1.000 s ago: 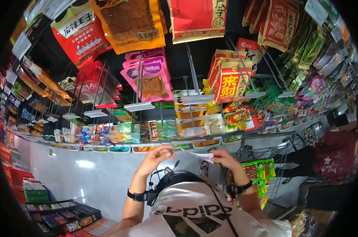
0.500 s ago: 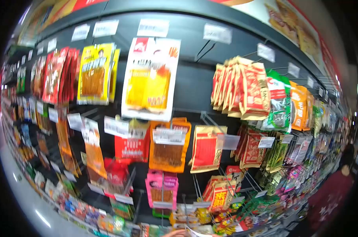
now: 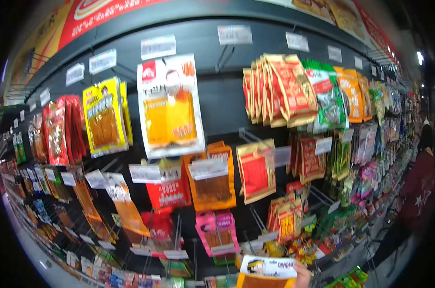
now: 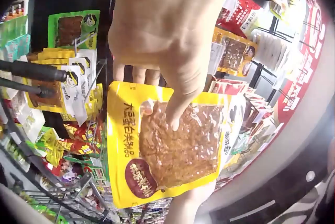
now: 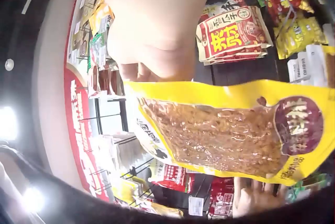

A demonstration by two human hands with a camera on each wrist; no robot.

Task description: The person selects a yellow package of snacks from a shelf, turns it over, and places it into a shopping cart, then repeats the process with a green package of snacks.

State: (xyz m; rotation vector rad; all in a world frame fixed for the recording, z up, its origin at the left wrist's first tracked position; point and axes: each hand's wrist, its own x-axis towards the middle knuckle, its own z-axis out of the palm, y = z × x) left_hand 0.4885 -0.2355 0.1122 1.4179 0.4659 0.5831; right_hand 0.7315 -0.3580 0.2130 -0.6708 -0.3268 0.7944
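A yellow snack packet with a white top and a brown slab behind its clear window is at the bottom edge of the head view. In the left wrist view, my left hand grips the packet, thumb across the window and fingers behind it. My right hand holds the white end at the right in the head view. Seen from the right wrist, the right hand is at the packet's edge with its fingers partly hidden behind. The left hand is below the frame in the head view.
A dark rack with hooks carries hanging snack bags, among them a white and orange bag, red paper bags and a pink packet. Price tags stick out on hook ends. A person in a dark red top stands at the far right.
The head view has tilted up from the hands and floor to the rack. The packet, barely seen at the bottom half a second ago, now shows its white top there with the right hand.
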